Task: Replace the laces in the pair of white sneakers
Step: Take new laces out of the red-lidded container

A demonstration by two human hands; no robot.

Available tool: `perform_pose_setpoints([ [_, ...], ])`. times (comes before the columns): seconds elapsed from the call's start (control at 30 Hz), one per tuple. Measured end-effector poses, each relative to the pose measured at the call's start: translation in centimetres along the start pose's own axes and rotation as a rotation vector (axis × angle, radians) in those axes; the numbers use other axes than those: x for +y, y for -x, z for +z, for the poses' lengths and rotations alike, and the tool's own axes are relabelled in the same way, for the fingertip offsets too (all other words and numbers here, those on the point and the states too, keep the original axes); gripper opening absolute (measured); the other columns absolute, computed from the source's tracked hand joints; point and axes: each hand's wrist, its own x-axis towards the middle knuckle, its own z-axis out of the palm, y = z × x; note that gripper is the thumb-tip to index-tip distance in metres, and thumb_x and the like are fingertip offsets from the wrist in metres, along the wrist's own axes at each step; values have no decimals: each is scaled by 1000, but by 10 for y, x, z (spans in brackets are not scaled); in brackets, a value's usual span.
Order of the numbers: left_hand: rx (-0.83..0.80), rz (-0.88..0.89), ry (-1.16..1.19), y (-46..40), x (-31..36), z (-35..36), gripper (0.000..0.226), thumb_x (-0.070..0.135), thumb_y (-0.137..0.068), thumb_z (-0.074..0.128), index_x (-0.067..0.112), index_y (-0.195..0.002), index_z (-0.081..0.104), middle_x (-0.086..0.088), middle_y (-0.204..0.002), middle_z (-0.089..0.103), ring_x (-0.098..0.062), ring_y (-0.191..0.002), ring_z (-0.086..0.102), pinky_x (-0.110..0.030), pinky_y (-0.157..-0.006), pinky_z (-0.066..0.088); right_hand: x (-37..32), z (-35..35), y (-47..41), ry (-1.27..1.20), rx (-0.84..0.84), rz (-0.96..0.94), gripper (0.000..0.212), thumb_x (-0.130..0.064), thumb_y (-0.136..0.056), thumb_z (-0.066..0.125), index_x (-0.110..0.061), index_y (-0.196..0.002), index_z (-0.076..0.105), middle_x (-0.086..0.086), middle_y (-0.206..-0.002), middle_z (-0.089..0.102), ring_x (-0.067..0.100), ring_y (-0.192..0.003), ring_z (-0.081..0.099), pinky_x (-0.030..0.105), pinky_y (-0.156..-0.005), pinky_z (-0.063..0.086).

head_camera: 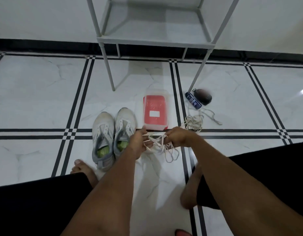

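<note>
Two white sneakers (113,133) with green insoles stand side by side on the tiled floor, toes pointing away from me, with no laces in their eyelets. Just right of them, my left hand (138,142) and my right hand (177,137) both grip a tangled white lace (161,144) stretched between them, loops hanging down to the floor. A second bundle of cream laces (195,123) lies loose on the floor farther right.
A clear plastic box with a red lid (156,111) sits beyond my hands. A blue tube (193,100) and a dark round object (202,97) lie near a leg of the grey metal rack (154,38). My bare feet and black-clad knees frame the space.
</note>
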Motion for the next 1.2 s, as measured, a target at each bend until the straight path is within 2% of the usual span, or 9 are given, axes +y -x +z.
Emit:
perform_pose_setpoints([
  [0.1, 68, 135, -396, 6, -12, -7, 15, 1, -92, 62, 6, -83, 73, -17, -88, 72, -23, -64, 65, -28, -59, 53, 26, 36, -6, -111, 71, -19, 26, 13, -81, 77, 16, -107, 73, 23, -88, 71, 26, -72, 71, 46, -83, 66],
  [0.17, 91, 221, -607, 5, -20, -10, 24, -1, -87, 64, 16, -75, 75, -9, -85, 75, -25, -76, 70, -30, -69, 58, 31, 51, -6, -139, 87, -4, 22, 10, -83, 76, 8, -105, 76, 20, -87, 71, 26, -72, 70, 45, -82, 66],
  [0.37, 127, 296, -866, 3, -24, -7, 37, 4, -87, 60, 13, -120, 76, -6, -128, 72, -25, -119, 66, -34, -106, 52, 17, 49, -2, 194, 117, 14, 49, -27, -83, 84, -30, -131, 73, -3, -114, 69, 22, -107, 67, 35, -73, 59],
  [0.57, 98, 495, -1004, 0, -31, 12, 30, 11, -90, 57, 15, -115, 74, -5, -119, 74, -24, -111, 67, -31, -96, 51, 33, 21, -9, -38, 399, -151, 24, -16, -91, 74, -8, -114, 77, 11, -81, 80, 26, -63, 77, 34, -55, 59],
  [0.7, -111, 471, -1211, -14, -40, 22, 45, 39, -93, 46, 29, -131, 68, 1, -136, 67, -24, -125, 62, -40, -106, 49, 46, 1, -18, 4, 491, -177, 10, -19, -91, 76, -10, -91, 79, 7, -79, 78, 23, -67, 75, 40, -65, 59],
  [0.87, -54, 536, -1629, -28, -53, 21, 41, 44, -101, 40, 20, -115, 71, -5, -122, 71, -28, -113, 64, -43, -102, 47, 63, -49, -44, 337, 704, -33, 75, -50, -74, 91, -19, -136, 61, 8, -134, 62, 31, -124, 61, 38, -96, 51],
  [1.0, 79, 725, -1454, -34, -59, 16, 21, 35, -96, 50, 22, -94, 66, 0, -100, 68, -24, -99, 63, -41, -90, 50, 67, -97, -58, 552, 554, 172, 151, -73, -53, 95, -32, -168, 6, 17, -175, -2, 52, -156, 14, 61, -123, 24],
  [1.1, 89, 751, -1407, -41, -63, 19, 14, 31, -94, 53, 24, -94, 65, 4, -100, 66, -22, -101, 60, -42, -91, 48, 77, -117, -74, 568, 468, 190, 166, -78, -44, 94, -44, -165, -13, 14, -174, -23, 54, -158, -5, 67, -124, 17],
  [1.2, 106, 775, -1356, -46, -65, 23, 14, 30, -92, 54, 24, -92, 66, 5, -97, 66, -22, -99, 61, -43, -89, 50, 84, -108, -86, 638, 531, 117, 134, -75, -57, 91, -46, -165, 16, 15, -172, 8, 50, -153, 17, 61, -119, 30],
])
